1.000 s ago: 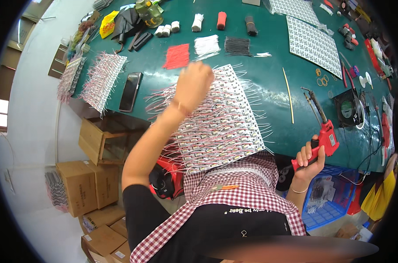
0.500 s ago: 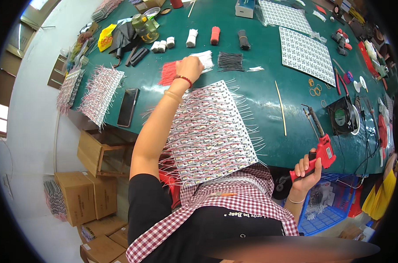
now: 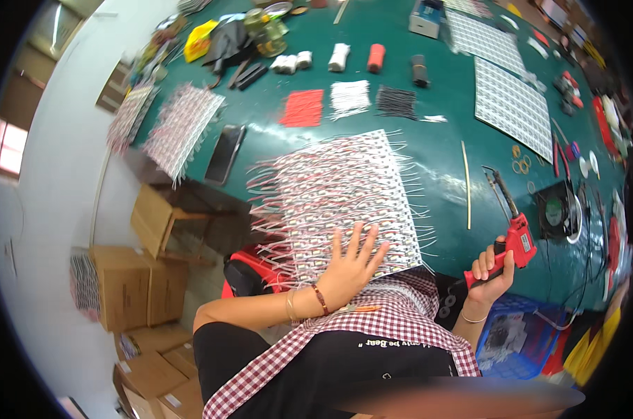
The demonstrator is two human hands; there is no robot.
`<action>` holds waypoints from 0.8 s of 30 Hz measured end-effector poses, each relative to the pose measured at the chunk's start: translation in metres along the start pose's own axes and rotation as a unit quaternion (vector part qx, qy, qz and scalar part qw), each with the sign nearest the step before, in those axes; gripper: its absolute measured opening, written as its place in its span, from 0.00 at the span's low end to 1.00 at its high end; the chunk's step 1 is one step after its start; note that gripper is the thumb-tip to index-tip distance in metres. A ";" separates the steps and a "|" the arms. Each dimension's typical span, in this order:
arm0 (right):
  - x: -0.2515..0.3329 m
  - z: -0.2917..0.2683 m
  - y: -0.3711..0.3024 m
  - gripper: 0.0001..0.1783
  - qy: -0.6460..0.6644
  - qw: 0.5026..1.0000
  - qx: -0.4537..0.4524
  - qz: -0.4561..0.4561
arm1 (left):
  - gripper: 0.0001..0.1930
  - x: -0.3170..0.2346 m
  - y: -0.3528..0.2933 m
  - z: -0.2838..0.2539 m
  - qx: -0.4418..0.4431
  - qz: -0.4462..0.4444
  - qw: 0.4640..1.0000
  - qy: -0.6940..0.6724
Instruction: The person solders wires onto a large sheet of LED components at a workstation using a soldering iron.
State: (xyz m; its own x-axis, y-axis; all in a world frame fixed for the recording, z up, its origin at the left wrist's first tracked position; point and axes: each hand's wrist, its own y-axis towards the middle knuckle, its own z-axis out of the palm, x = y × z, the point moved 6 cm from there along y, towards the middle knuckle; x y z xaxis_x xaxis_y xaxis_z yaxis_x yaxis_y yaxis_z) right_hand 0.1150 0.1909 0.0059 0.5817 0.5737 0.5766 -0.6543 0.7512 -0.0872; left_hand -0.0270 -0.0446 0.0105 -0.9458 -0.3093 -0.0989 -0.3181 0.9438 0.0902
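My left hand lies with fingers spread on the near part of a white circuit-board panel. Rows of thin red and white wires cover that panel and stick out past its sides. In my right hand is a red soldering gun, its metal tip and a thin feed tube pointing up and away. Beyond the panel lie cut wires in flat bunches: red wires, white wires and black wires. A few short white pieces sit to their right.
Bundled wire rolls stand farther back on the green table. A wooden stick, rubber bands and a fan are on the right. Bare panels lie far right; wired panels and a phone are left.
My left hand has come back from the red and white wire bunches to the near part of the panel, its fingers now spread. My right hand still holds the soldering gun.
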 end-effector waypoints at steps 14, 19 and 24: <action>0.022 0.008 0.015 0.19 0.014 0.996 0.085 -0.032 | 0.16 0.201 -0.065 -0.277 -0.258 -0.152 0.953 -0.050; 0.017 0.004 0.014 0.19 -0.010 0.998 0.040 -0.037 | 0.19 0.310 -0.111 -0.268 -0.326 -0.208 0.922 0.034; 0.014 0.024 0.012 0.19 -0.043 0.997 0.022 -0.064 | 0.24 0.408 -0.138 -0.183 -0.327 -0.109 0.906 0.247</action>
State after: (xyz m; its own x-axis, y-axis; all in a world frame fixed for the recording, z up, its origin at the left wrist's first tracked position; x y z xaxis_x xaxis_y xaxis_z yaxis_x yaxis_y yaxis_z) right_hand 0.1035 0.2002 0.0321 0.6193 0.4435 0.6479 -0.5997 0.7998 0.0258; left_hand -0.3805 -0.3222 0.1392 -0.7181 -0.6472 0.2561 -0.3194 0.6333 0.7050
